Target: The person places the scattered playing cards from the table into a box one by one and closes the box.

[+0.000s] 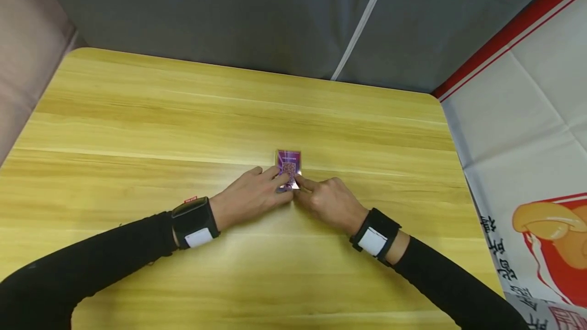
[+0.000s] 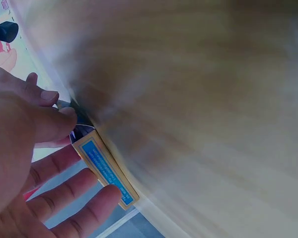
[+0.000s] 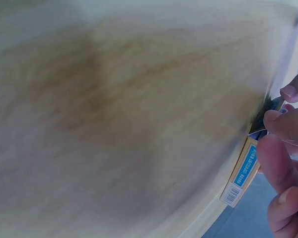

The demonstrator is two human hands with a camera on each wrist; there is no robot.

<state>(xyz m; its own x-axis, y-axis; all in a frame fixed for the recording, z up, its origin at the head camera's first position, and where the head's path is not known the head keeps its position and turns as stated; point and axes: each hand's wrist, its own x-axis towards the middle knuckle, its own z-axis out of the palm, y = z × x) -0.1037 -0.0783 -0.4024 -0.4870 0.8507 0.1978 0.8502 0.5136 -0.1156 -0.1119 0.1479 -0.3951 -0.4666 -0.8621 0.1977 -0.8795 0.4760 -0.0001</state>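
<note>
A small box (image 1: 289, 158), purple on top with a square code, lies flat on the table; it looks like a card box. Its long side is gold with a blue printed strip (image 2: 104, 166), and a barcode (image 3: 232, 194) shows at one end of the other side. My left hand (image 1: 253, 192) holds the box from the left, fingers along its side and thumb at the near end. With thumb and index finger, my right hand (image 1: 331, 202) pinches at the near right corner, by a dark raised flap (image 3: 263, 115). The box's contents are hidden.
The wooden table (image 1: 183, 101) reaches out around both hands. A grey curtain (image 1: 220, 14) hangs behind its far edge. On the right is a white banner (image 1: 513, 116) with red trim and printed figures.
</note>
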